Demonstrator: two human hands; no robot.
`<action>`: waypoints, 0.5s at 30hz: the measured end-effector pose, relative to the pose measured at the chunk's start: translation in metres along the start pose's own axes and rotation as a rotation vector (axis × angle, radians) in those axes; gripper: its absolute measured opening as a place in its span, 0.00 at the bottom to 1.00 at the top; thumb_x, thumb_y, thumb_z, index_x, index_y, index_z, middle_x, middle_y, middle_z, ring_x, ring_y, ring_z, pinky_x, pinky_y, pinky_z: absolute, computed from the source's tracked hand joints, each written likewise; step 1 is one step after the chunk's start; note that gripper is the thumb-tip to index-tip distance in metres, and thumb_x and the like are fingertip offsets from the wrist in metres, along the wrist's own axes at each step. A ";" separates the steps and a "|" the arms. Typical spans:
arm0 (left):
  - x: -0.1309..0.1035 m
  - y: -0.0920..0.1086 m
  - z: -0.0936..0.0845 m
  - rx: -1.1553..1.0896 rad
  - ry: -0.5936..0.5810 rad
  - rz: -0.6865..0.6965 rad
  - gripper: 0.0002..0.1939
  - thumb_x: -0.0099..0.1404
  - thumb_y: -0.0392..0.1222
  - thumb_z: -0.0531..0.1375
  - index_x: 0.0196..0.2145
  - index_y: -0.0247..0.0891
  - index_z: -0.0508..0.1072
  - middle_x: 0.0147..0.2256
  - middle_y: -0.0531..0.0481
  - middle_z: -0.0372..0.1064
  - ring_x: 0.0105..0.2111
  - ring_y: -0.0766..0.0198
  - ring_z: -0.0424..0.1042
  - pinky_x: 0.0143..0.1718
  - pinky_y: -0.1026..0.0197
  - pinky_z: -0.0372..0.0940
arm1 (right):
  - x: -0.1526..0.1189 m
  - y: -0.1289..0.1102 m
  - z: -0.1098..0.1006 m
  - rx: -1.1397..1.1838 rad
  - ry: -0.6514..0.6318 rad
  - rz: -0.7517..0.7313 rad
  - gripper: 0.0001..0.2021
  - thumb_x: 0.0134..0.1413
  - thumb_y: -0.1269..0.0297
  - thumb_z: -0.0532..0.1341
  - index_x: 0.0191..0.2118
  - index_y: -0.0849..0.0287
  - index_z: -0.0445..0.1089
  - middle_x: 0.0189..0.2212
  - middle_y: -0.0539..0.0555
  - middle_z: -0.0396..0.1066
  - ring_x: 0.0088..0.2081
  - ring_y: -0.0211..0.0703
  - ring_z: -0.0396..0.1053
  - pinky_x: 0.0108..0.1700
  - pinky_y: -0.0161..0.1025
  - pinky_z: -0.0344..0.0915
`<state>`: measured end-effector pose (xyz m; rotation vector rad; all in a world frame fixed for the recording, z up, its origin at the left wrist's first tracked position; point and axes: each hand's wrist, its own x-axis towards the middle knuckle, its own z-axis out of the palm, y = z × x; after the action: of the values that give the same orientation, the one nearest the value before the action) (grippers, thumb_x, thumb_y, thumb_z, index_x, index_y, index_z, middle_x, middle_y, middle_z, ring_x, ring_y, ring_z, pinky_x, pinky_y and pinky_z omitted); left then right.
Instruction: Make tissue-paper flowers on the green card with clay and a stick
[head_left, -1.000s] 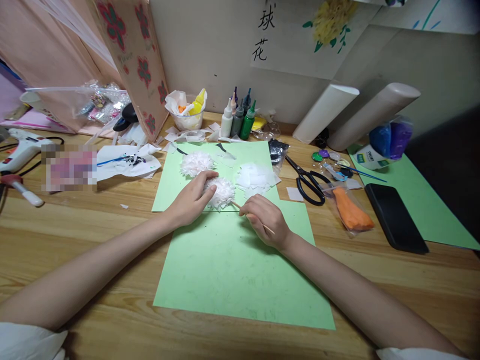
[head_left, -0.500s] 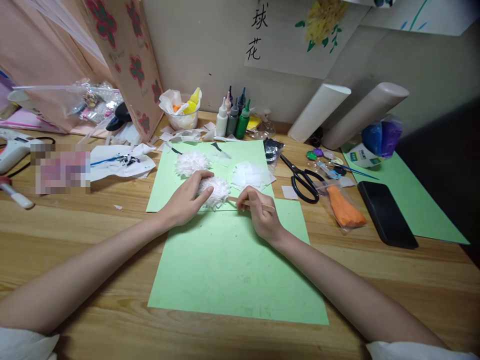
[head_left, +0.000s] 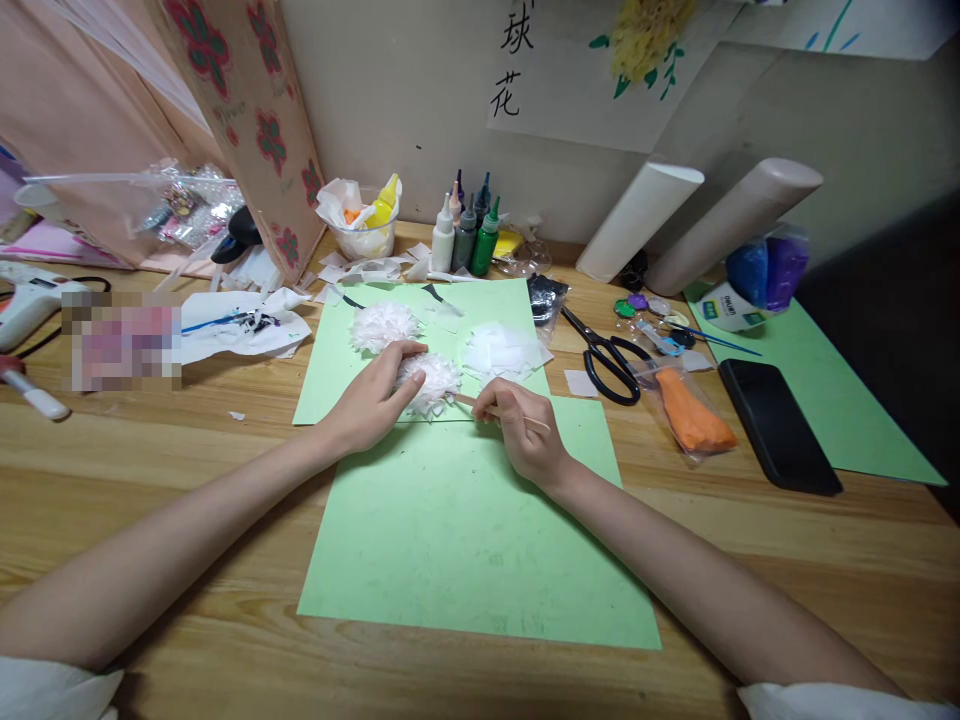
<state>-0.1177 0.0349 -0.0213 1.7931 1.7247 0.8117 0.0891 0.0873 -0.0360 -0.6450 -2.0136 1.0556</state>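
The left hand [head_left: 371, 398] grasps a ruffled white pompom [head_left: 436, 384], while the right hand [head_left: 523, 428] grips a thin wooden stick [head_left: 537, 425] pointing at its edge. Beyond the left hand lies a second pompom [head_left: 384, 326]; beyond the right, layered white paper squares [head_left: 501, 350].

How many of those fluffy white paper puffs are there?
2: the back puff, on the upper green sheet, and the front puff, touched by the left hand, close to the stick in the right hand.
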 end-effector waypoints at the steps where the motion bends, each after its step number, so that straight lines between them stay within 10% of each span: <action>1: 0.000 0.000 0.000 0.001 -0.001 -0.003 0.22 0.68 0.53 0.45 0.54 0.39 0.58 0.54 0.44 0.60 0.55 0.55 0.59 0.55 0.50 0.55 | 0.001 0.000 0.000 0.001 -0.001 0.010 0.23 0.66 0.54 0.43 0.27 0.58 0.66 0.23 0.51 0.64 0.27 0.38 0.64 0.31 0.37 0.61; 10: 0.000 0.001 -0.001 0.014 0.000 0.002 0.21 0.68 0.53 0.44 0.54 0.40 0.58 0.55 0.45 0.60 0.55 0.55 0.59 0.55 0.52 0.55 | -0.003 0.002 -0.012 0.011 0.067 -0.159 0.21 0.65 0.57 0.44 0.26 0.58 0.66 0.21 0.50 0.66 0.23 0.36 0.63 0.26 0.36 0.59; 15: -0.001 0.001 -0.003 0.067 -0.034 0.019 0.23 0.68 0.53 0.45 0.55 0.39 0.56 0.56 0.44 0.58 0.56 0.53 0.58 0.55 0.51 0.56 | 0.006 0.018 -0.048 -0.297 0.115 -0.212 0.03 0.57 0.66 0.58 0.31 0.56 0.66 0.26 0.50 0.70 0.28 0.39 0.67 0.32 0.38 0.64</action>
<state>-0.1194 0.0336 -0.0182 1.8596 1.7341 0.7353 0.1261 0.1231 -0.0309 -0.6116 -2.1008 0.5879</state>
